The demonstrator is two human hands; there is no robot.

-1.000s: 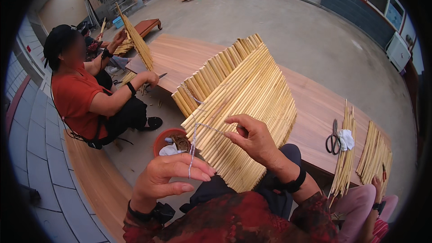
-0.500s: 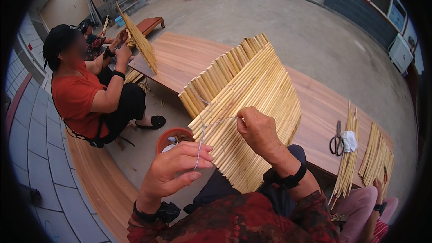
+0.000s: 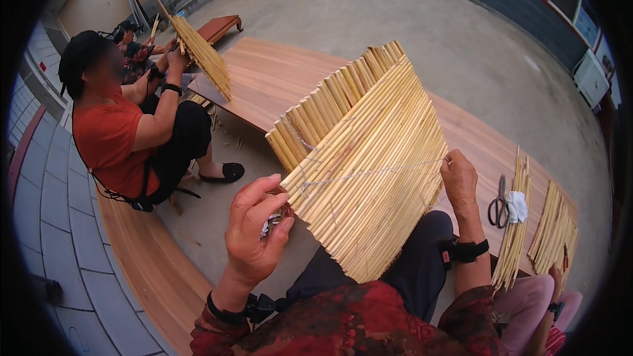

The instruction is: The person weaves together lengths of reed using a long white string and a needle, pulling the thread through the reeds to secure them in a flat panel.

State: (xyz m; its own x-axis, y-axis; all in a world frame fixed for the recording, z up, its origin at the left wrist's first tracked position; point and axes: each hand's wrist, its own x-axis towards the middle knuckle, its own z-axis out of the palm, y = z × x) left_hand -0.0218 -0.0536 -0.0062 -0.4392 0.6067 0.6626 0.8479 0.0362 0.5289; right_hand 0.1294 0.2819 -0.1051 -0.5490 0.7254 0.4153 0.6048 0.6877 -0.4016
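A mat of thin yellow reed stalks (image 3: 376, 184) bound with string slopes from the wooden table down onto my lap. Beyond its upper edge shows a row of thicker, shorter stalk ends (image 3: 330, 105). My right hand (image 3: 459, 181), at the mat's right edge, is closed in a pinch on a thin pale string (image 3: 376, 172). The string runs taut across the stalks to a tied spot near the mat's left corner. Beside that corner is my left hand (image 3: 254, 227), fingers curved and apart, fingertips at the stalk ends; I see nothing gripped in it.
Black-handled scissors (image 3: 498, 203), a white cloth (image 3: 516, 207) and loose reeds (image 3: 544, 224) lie at the right of the table (image 3: 254, 69). A co-worker in red (image 3: 119, 135) holds another reed panel (image 3: 204, 59) at left. Someone in pink trousers (image 3: 527, 300) sits at right.
My right hand has drawn the string rightward across the mat to its right edge. My left hand has moved slightly left; the string no longer crosses its fingers.
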